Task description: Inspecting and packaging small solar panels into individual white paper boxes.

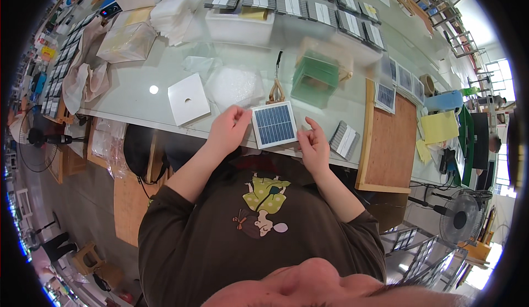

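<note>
A small solar panel point(274, 125) with blue cells and a white frame lies at the table's front edge, between my two hands. My left hand point(230, 128) pinches its left edge near the upper corner. At the lower right corner, my right hand point(315, 146) has its thumb against the frame; the index finger is raised and the others are curled. Just beyond the panel sits a tan looped object with a dark tip point(276, 91), whose kind I cannot make out. A grey banded bundle point(345, 140) lies right of my right hand.
A white square card point(188, 99) and clear bubble wrap point(237, 85) lie to the left. Beyond stands a green box point(315, 80). A wood-framed board point(390, 136) is on the right, with more panels point(384, 97) at its far edge. Several banded bundles point(292, 5) line the back.
</note>
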Available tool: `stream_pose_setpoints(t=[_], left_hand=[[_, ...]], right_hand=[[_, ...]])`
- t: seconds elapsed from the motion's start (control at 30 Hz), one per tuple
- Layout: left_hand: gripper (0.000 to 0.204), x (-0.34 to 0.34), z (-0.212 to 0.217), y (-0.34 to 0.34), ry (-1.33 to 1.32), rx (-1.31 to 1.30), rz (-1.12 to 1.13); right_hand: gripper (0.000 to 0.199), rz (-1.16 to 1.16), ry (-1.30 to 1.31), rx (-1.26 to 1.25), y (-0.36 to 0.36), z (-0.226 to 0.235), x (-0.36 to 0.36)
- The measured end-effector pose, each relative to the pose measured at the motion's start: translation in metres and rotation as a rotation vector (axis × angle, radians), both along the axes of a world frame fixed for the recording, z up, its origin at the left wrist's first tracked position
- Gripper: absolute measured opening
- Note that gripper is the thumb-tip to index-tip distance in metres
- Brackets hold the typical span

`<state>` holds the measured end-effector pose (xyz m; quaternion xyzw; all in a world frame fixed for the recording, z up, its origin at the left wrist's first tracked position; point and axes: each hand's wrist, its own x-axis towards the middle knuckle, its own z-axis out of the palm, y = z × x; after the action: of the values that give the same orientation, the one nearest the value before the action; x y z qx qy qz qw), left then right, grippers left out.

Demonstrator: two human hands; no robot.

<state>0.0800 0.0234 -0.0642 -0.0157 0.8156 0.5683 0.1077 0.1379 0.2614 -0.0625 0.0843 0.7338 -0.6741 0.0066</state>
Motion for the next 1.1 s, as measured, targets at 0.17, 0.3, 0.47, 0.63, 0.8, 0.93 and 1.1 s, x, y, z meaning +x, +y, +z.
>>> stream_pose_setpoints(t=[0.17,0.3,0.47,0.63,0.8,0.93,1.1], left_hand=[[0.021,0.019,0.008,-0.002,-0.54,0.436,-0.097],[0.02,0.024,0.004,-0.003,-0.638,0.523,-0.101],[0.018,0.028,-0.002,-0.001,-0.67,0.607,-0.077],[0.015,0.032,-0.004,0.002,-0.69,0.718,-0.028],[0.014,0.035,-0.003,0.007,-0.649,0.69,0.022],[0.013,0.038,-0.004,0.011,-0.609,0.674,0.096],[0.013,0.039,0.001,0.014,-0.57,0.674,0.111]], right_hand=[[0.047,0.027,-0.06,-0.116,-0.002,0.0,-0.006],[0.048,0.004,-0.135,-0.176,-0.004,0.0,-0.008],[0.048,0.013,-0.113,-0.21,-0.005,0.0,-0.008],[0.047,0.018,-0.128,-0.21,-0.006,0.005,-0.006],[0.048,0.021,-0.129,-0.217,-0.007,0.004,-0.005],[0.047,-0.019,-0.118,-0.268,-0.009,-0.001,-0.004],[0.048,-0.014,-0.112,-0.264,-0.01,-0.001,-0.004]])
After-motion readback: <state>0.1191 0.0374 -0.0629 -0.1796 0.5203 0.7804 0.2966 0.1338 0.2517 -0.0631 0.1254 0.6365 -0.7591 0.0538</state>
